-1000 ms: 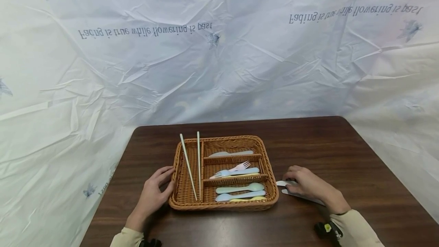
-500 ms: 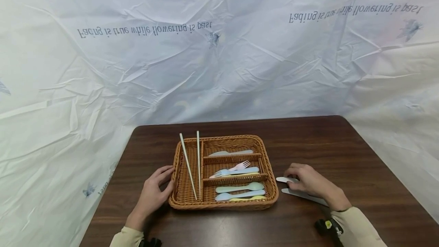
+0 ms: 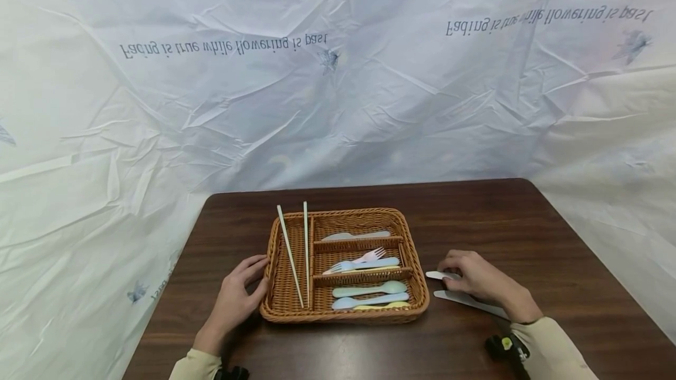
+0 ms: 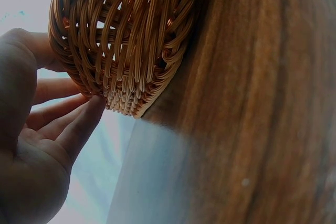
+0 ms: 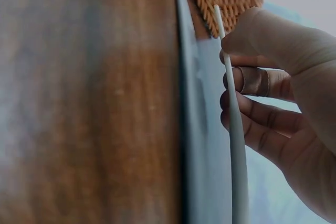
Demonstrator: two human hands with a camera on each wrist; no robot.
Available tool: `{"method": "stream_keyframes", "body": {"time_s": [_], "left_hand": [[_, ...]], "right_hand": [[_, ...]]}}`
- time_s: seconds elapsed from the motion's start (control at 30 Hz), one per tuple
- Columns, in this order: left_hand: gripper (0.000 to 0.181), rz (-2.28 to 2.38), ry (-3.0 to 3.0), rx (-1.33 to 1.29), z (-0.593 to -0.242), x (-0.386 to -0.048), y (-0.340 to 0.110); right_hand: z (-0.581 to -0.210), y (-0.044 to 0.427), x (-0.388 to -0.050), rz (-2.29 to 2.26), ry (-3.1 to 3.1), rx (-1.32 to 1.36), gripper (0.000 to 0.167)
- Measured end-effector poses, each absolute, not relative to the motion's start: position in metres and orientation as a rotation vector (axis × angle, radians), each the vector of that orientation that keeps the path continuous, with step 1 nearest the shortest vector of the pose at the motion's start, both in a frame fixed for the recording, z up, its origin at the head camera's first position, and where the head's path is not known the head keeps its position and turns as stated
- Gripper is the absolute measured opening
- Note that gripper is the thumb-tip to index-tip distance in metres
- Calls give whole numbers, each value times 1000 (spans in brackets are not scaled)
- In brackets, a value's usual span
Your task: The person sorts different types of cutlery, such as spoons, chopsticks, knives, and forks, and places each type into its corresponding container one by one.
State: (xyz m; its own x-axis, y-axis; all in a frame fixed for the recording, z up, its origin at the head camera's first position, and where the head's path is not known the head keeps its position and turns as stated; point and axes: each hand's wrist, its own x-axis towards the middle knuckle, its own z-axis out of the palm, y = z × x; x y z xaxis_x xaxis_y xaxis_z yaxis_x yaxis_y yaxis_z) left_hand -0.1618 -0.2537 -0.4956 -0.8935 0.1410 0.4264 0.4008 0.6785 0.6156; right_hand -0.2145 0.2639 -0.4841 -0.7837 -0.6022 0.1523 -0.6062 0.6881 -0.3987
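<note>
My left hand [image 3: 232, 298] rests with its fingertips against the left end of a wicker cutlery basket [image 3: 270, 239]. In the left wrist view its extended fingers [image 4: 79, 127] touch the woven wall [image 4: 126, 51]. To the right of the basket, my right hand [image 3: 475, 277] pinches a white table knife [image 5: 236, 135] between thumb and fingertips. This knife is slightly raised, and the hand partly hides it from above. Below it a second white knife [image 3: 467, 302] lies on the table, apart from the fingers.
Two chopsticks [image 3: 289, 251] lean in the left compartment. The right compartments hold a pale knife [image 3: 356, 236], several forks [image 3: 364, 264] and several spoons [image 3: 369, 289]. The basket stands on a dark wooden table [image 3: 475, 210], before a printed sheet [image 3: 338, 104].
My right hand has shifted slightly upward in the head view, and the gap between its knife and the one on the table looks wider. The left hand and basket stay put.
</note>
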Motion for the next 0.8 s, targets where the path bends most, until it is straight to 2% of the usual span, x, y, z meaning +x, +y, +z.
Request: {"method": "stream_keyframes", "body": {"time_s": [0.3, 0.8], "left_hand": [[39, -1053, -2533, -432, -499, -162, -254], [39, -1067, -2541, -431, -496, -162, -253]], "right_hand": [[-476, 266, -220, 640, -2766, 1075, 14], [-454, 265, -230, 618, -2760, 990, 14]]}}
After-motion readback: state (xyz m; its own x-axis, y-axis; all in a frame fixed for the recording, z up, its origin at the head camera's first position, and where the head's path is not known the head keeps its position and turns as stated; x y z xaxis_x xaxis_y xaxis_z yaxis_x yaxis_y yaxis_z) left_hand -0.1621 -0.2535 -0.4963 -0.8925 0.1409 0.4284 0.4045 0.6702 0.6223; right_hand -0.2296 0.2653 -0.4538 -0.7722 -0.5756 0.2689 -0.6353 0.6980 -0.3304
